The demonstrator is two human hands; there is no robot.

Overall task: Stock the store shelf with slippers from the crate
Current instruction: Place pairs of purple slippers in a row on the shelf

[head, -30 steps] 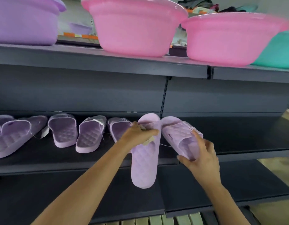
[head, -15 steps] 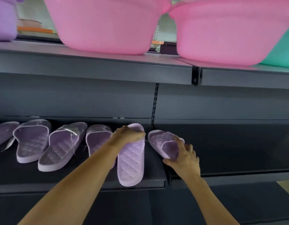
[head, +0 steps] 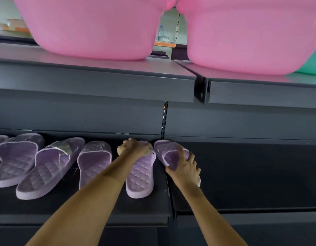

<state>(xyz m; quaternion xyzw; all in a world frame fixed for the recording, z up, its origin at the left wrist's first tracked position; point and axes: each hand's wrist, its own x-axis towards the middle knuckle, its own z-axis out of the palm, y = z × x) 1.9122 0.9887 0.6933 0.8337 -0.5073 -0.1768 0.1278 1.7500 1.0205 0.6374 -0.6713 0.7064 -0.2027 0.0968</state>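
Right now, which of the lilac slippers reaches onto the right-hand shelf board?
The rightmost slipper, under the right hand: it lies angled across the seam, mostly on the right board. The other slippers sit wholly on the left board.

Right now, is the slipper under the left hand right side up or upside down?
Right side up. The slipper has its quilted footbed facing up, sole flat on the shelf; the left hand holds its strap.
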